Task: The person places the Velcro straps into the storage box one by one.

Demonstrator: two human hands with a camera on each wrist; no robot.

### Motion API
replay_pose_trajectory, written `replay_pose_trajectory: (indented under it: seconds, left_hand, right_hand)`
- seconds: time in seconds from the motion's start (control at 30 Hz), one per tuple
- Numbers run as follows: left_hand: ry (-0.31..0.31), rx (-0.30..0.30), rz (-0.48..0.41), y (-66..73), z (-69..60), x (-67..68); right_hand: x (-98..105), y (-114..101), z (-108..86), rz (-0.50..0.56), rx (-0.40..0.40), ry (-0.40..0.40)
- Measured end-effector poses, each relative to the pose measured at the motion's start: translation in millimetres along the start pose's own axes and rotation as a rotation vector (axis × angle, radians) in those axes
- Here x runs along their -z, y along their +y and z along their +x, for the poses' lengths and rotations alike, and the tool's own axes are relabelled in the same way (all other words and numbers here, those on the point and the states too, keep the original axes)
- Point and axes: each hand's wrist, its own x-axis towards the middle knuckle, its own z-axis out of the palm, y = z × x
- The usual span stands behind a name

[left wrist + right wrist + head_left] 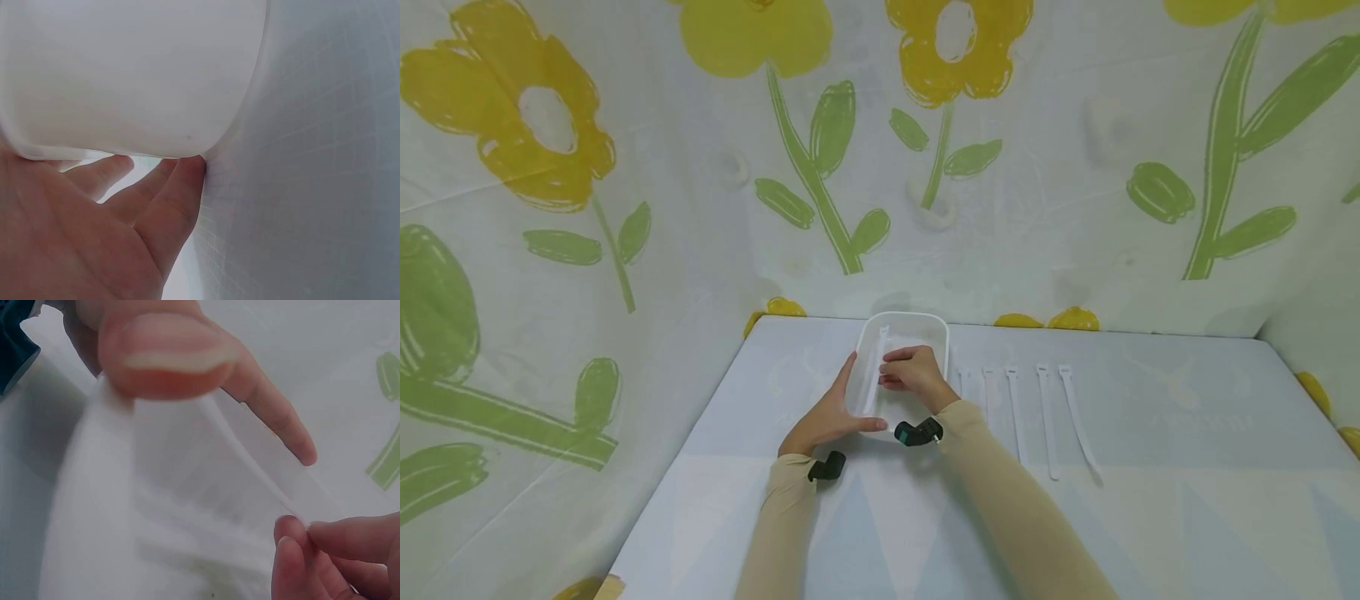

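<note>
A white rectangular plastic tray (943,333) stands at the back of the table. My left hand (829,417) holds its near left corner, the fingers along the left outer side and the thumb over the near rim. In the left wrist view, bent fingers (172,203) touch the tray's outer wall (137,81). Over the tray, my right hand (917,375) pinches a white cable tie (872,379) between thumb and fingertips. Its head points to the far end. The right wrist view shows the pinching fingertips (290,540) and, large in front, the left thumb (169,356).
Several more white cable ties (1047,425) lie side by side on the table (1187,417), right of the tray, heads to the back. Flower-printed cloth (1037,233) hangs behind and at both sides. Black wrist cameras (917,432) sit on both wrists.
</note>
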Motion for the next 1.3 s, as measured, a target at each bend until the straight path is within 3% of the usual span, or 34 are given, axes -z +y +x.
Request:
replay_pose_trajectory:
  seconds: [1.3]
  left_hand:
    - [0.004, -0.040, 0.011, -2.4, 1.0, 0.1]
  right_hand:
    - [-2.2, 0.7, 0.4, -0.052, -0.018, 0.000]
